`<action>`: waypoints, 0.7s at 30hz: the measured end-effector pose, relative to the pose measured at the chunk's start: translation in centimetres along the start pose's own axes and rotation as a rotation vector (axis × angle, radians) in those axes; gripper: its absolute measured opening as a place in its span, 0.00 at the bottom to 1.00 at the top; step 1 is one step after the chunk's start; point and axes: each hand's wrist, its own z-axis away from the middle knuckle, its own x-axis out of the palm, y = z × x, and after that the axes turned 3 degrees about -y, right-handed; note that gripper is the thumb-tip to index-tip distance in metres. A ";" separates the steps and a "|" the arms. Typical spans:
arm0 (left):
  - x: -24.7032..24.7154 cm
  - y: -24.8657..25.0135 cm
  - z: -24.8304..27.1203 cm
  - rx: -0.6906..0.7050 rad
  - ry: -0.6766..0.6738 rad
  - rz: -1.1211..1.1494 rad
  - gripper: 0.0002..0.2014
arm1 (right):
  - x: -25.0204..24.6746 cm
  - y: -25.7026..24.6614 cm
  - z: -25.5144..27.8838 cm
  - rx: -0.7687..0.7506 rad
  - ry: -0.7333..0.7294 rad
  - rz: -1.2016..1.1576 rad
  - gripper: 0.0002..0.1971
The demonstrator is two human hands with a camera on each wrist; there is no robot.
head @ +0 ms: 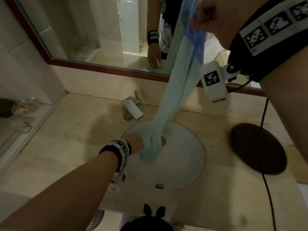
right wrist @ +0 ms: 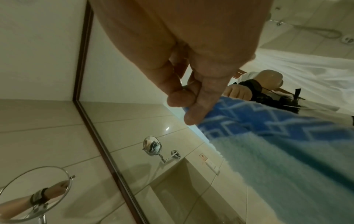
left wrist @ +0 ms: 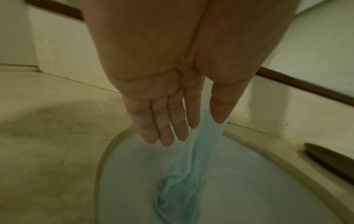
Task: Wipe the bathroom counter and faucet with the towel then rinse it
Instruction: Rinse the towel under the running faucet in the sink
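The right hand (head: 215, 19) is raised high in front of the mirror (head: 86, 30), pinching the blue-patterned top edge of the towel (head: 180, 77) between thumb and fingers. The towel hangs down in a long twisted strip, its pale green lower end bunched in the white sink (head: 183, 164) set into the beige desk (head: 58, 147). The left hand (head: 135, 142) reaches into the sink, fingers straight and relaxed beside the hanging cloth. The faucet (head: 131, 109) stands behind the sink. A dark round plate (head: 258, 147) lies to the right.
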 end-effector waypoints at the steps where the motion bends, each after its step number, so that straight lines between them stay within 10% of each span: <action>1: -0.5 -0.1 -0.2 -0.004 0.018 0.033 0.25 | 0.2 -0.2 -0.3 0.012 -0.024 -0.020 0.15; 10: -1.7 -1.6 -1.2 -0.055 -0.020 0.283 0.18 | 1.5 5.5 2.5 0.073 -0.005 0.319 0.12; 21: -1.9 -6.6 -4.2 -0.185 -0.074 0.898 0.03 | 7.3 30.4 2.7 0.627 -0.647 0.986 0.18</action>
